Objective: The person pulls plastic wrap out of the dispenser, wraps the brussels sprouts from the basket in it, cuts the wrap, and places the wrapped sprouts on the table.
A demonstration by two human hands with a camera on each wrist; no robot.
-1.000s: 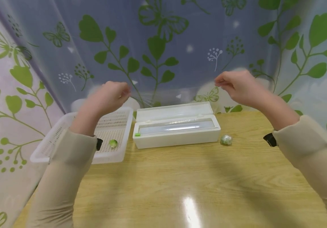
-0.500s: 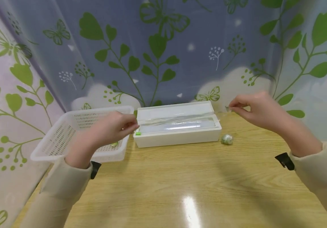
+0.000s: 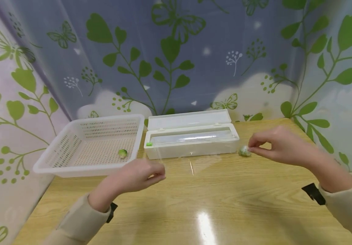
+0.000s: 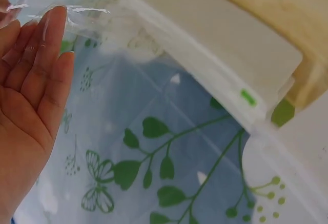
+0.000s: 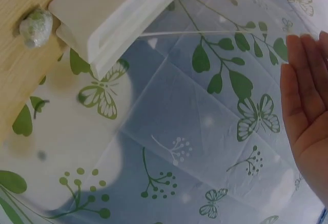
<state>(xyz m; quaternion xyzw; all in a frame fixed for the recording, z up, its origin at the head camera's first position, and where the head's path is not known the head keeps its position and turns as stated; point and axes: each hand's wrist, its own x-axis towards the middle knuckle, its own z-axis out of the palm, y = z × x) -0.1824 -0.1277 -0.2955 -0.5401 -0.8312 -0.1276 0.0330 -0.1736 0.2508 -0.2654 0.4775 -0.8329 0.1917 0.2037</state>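
Observation:
A clear sheet of cling film [image 3: 204, 162] stretches between the two hands, low over the table in front of the dispenser box. Its left end is pinched by my left hand [image 3: 139, 175], thumb against fingers; in the left wrist view the film [image 4: 89, 21] shines at that hand's fingertips [image 4: 57, 16]. My right hand [image 3: 275, 144] pinches the other end, its fingertips overlapping a film-wrapped Brussels sprout [image 3: 244, 151] in the head view. The white cling film box [image 3: 191, 148] stands with its lid [image 3: 189, 119] raised, a roll inside and a green slide cutter [image 3: 149, 144] at the left.
Left of the box stands a white plastic basket [image 3: 90, 169] with one bare Brussels sprout [image 3: 122, 153] in it. A patterned curtain [image 3: 176, 78] hangs behind the wooden table [image 3: 176, 211].
Both hands have come down from above the box toward the front of the table, drawing the film with them. The box, basket and sprouts stay in place.

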